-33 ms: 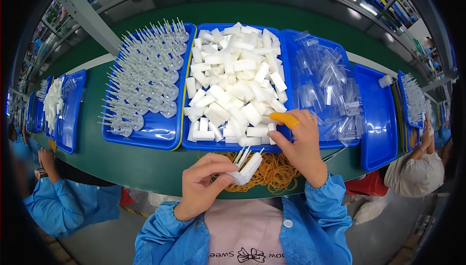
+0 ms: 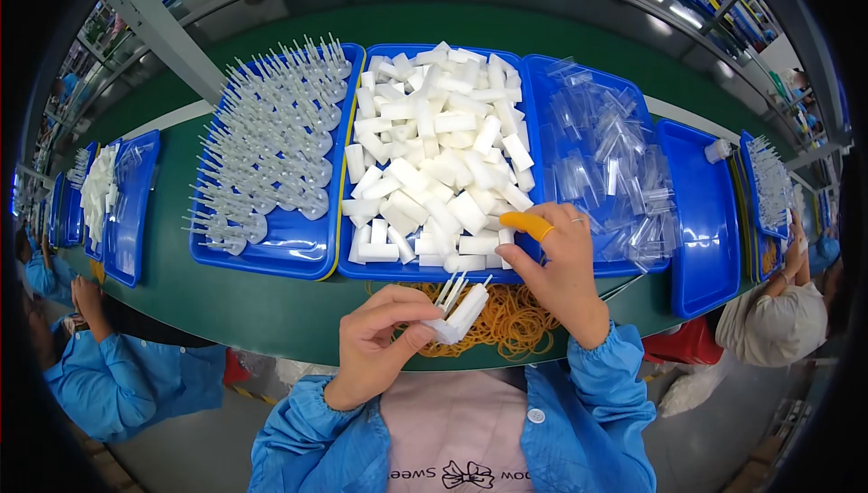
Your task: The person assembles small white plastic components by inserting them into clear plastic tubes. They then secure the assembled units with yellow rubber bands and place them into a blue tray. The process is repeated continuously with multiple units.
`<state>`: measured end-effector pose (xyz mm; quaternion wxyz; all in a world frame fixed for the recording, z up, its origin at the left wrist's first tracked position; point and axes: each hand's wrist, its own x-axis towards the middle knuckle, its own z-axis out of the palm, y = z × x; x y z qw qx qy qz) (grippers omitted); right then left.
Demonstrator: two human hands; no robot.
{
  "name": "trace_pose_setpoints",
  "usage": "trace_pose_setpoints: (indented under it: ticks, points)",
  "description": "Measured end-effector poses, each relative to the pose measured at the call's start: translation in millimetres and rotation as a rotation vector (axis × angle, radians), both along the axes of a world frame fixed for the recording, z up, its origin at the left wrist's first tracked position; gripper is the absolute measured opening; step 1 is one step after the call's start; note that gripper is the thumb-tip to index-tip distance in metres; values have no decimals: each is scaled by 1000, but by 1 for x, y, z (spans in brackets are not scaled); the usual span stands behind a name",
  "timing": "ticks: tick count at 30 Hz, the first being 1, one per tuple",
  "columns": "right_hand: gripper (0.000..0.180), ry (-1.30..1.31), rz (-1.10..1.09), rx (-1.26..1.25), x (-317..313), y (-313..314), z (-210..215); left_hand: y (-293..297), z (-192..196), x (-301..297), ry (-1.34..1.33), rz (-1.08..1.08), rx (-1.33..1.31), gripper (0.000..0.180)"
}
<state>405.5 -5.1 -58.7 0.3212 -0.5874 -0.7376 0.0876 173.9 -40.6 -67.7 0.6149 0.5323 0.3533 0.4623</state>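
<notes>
the left hand (image 2: 384, 330) is clamped on a pronged piece (image 2: 440, 328), fingers and thumb around its pale base, just on the near side of the middle blue tray (image 2: 384, 271). its thin prongs point up toward that tray, and a fitted white block (image 2: 468, 309) stands along its right flank. over at the middle blue tray's near right corner, the right hand (image 2: 562, 262) appears to pinch a single white block (image 2: 505, 246) between thumb and yellow-capped finger (image 2: 532, 223); the two hands are apart. that block looks like foam, so light, soft and easily dented: best taken by its sides, gently. the pronged piece looks stiff and perhaps slick, the prongs likely its fragile part, so the base is the place to hold. rubber bands (image 2: 511, 317) lie right below the middle blue tray, clear sleeves (image 2: 606, 154) to its right.
</notes>
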Motion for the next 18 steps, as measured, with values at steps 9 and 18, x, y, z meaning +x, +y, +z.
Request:
trace_pose_setpoints:
  ticks: [9, 18]
  points:
    - [16, -226, 52, 9, -13, 2, -10, -2, 0, -3, -11, -15, -19, 20]
    - [16, -235, 40, 46, -18, -4, -11, -3, 0, -5, -23, -9, -18, 21]
